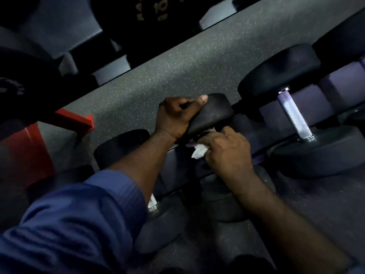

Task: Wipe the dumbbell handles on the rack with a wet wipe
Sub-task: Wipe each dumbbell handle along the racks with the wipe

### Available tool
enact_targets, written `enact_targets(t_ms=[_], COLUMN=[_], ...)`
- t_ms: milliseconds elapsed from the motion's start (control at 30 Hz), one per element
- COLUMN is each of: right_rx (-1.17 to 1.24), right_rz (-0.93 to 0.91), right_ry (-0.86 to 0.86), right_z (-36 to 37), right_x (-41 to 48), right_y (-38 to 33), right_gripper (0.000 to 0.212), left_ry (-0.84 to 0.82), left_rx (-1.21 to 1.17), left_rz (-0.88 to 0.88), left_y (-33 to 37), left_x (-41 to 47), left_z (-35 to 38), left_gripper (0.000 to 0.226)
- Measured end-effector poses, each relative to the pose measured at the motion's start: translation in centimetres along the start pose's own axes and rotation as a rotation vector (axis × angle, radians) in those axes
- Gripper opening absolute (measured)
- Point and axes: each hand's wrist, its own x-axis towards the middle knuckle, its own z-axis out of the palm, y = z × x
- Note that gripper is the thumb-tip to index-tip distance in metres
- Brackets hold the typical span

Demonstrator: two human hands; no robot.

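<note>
My left hand (pixel 175 117) grips the far black head of a small dumbbell (pixel 214 112) lying on the dark rack (pixel 245 125). Just below it, my right hand (pixel 227 149) is curled around a crumpled white wet wipe (pixel 199 152) and around the spot where this dumbbell's handle runs; the handle itself is hidden under the fingers. To the right lies a larger dumbbell (pixel 320 151) with a bare chrome handle (pixel 294 115). Left of my forearm sits another dumbbell (pixel 120 147), with a sliver of its chrome handle (pixel 153 203) showing.
Speckled grey rubber floor (pixel 177 62) runs behind the rack. A red frame part (pixel 25 151) stands at the left. More black weights, one marked 10 (pixel 158 8), lie at the top. Further dumbbell heads (pixel 233 204) sit on the rack's near side.
</note>
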Motion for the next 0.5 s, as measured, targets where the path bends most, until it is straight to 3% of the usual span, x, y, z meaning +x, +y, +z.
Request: enact_targets(t_ms=[67, 233, 333, 500], right_rx=[0.121, 0.695, 0.746, 0.941], right_rz=[0.067, 0.348, 0.518, 0.842], right_ry=[0.010, -0.026, 0.039, -0.027], right_z=[-0.5, 0.0, 0.2, 0.7], right_x=[0.2, 0.8, 0.8, 0.9], right_y=[0.3, 0.8, 1.3, 2.4], right_gripper=[0.040, 0.017, 0.022, 0.021], left_ry=[-0.008, -0.008, -0.015, 0.043], left_rx=[-0.023, -0.028, -0.013, 0.022], left_rz=[-0.019, -0.001, 0.017, 0.037], left_y=[0.1, 0.0, -0.2, -0.8], left_x=[0.1, 0.2, 0.0, 0.3], left_z=[0.1, 0.1, 0.0, 0.1], left_gripper=[0.027, 0.029, 0.019, 0.036])
